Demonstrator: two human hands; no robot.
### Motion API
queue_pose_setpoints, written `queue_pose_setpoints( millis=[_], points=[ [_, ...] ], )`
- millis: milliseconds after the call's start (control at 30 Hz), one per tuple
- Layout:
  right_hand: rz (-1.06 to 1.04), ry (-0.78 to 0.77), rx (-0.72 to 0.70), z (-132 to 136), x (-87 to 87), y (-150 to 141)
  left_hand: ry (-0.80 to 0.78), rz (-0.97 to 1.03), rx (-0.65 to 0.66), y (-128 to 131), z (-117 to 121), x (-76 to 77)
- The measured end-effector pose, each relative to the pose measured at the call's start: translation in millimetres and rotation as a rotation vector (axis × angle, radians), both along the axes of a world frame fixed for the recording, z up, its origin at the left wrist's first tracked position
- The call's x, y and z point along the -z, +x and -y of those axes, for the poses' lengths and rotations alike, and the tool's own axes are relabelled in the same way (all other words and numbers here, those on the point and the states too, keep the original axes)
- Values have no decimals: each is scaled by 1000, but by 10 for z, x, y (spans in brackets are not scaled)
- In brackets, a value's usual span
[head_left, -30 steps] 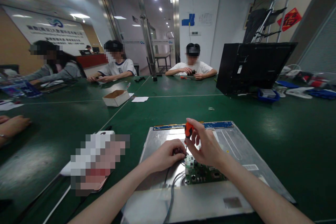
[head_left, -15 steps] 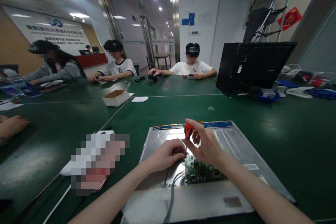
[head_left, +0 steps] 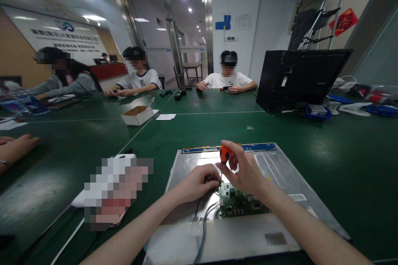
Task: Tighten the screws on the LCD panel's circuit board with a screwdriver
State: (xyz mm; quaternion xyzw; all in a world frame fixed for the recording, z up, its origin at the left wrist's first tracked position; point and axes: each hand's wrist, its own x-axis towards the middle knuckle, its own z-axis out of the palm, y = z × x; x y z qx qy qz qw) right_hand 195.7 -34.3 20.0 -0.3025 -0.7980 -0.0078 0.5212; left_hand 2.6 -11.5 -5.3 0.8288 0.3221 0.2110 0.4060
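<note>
An orange and black screwdriver (head_left: 224,154) stands nearly upright in my right hand (head_left: 247,172), its handle between thumb and fingers. The thin shaft points down at the upper left corner of a green circuit board (head_left: 236,205). Beside the tip, my left hand (head_left: 199,182) pinches thumb and fingers together; whatever lies between them is hidden. The board is on a flat silvery display panel (head_left: 287,180) with a narrow blue strip board (head_left: 261,147) along its far edge. Grey cables (head_left: 203,236) run from near the board toward me.
Left of the panel lies a pixelated white and pink object (head_left: 121,190) with cords near it. Farther off are an open white box (head_left: 137,118) and a black monitor (head_left: 301,78). Several people sit around the green table (head_left: 351,165); another person's hand (head_left: 18,149) rests at left.
The screwdriver handle has turned slightly in my right fingers; my left hand stays put. Across the table, a person's hand has drawn back from a small black object.
</note>
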Motion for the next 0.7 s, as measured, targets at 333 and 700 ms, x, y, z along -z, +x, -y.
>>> queue_pose_setpoints(
  millis=[333,700],
  points=[
    [11,-17,-42,25,-5,10,5,-18,19,-3,-9,12],
    [-1,26,17,13,-3,-11,4,-22,12,0,-11,11]
  ],
)
